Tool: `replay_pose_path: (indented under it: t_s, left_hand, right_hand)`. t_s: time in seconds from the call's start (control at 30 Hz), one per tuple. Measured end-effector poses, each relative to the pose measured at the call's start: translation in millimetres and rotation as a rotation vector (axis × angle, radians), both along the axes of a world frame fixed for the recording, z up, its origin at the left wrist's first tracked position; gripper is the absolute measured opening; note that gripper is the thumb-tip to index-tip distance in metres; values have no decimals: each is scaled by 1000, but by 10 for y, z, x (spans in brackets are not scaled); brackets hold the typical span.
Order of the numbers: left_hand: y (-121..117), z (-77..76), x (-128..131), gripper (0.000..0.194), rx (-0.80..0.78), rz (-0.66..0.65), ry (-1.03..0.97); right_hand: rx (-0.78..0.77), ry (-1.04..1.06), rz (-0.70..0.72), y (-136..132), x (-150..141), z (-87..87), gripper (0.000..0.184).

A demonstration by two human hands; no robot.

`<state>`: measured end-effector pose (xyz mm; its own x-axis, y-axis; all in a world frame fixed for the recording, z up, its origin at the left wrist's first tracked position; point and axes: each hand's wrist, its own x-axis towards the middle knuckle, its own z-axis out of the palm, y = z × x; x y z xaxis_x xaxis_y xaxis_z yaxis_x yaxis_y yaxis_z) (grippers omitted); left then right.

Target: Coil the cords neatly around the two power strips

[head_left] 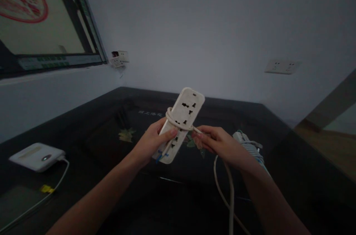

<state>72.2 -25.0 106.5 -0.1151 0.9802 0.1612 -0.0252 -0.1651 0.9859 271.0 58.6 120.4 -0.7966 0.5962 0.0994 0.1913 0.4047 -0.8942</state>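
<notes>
My left hand (157, 136) grips a white power strip (189, 107) by its lower half, thumb across the front. The strip is held tilted above the dark table, its sockets facing me. A white cord (178, 125) is looped around its middle. To the right of the strip, my right hand (213, 138) pinches the cord close to the loop. From below that hand the cord hangs in a curve toward the bottom of the view. A small blue piece (158, 158) shows at the strip's lower end.
Behind my right forearm lies another white strip with cord wound round it (251, 149). A white box (39, 156) with a cable sits left on the black table (133, 194). Wall sockets (282, 66) are on the wall behind; a window (50, 16) is upper left.
</notes>
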Motion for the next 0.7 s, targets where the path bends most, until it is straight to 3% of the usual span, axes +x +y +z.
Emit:
replay_pose_path:
  t_s: [0.17, 0.27, 0.33, 0.43, 0.53, 0.7]
  left_hand:
    - [58, -42, -77, 39, 39, -10, -95]
    - [75, -27, -111, 39, 65, 31, -49]
    - [99, -6, -191, 40, 104, 128, 9]
    - [137, 31, -425, 38, 178, 370, 202]
    - [131, 63, -700, 34, 218, 589, 520]
    - [36, 95, -934, 32, 167, 735, 879]
  right_hand:
    - [9, -73, -28, -166, 16, 107, 22]
    - [-97, -65, -11, -178, 7, 57, 26]
    - [-228, -13, 32, -149, -24, -34, 33]
    - [-469, 127, 110, -99, -112, -192, 41]
    - [-675, 212, 153, -135, -205, -267, 43]
    - [-764, -43, 207, -430, -142, -145, 43]
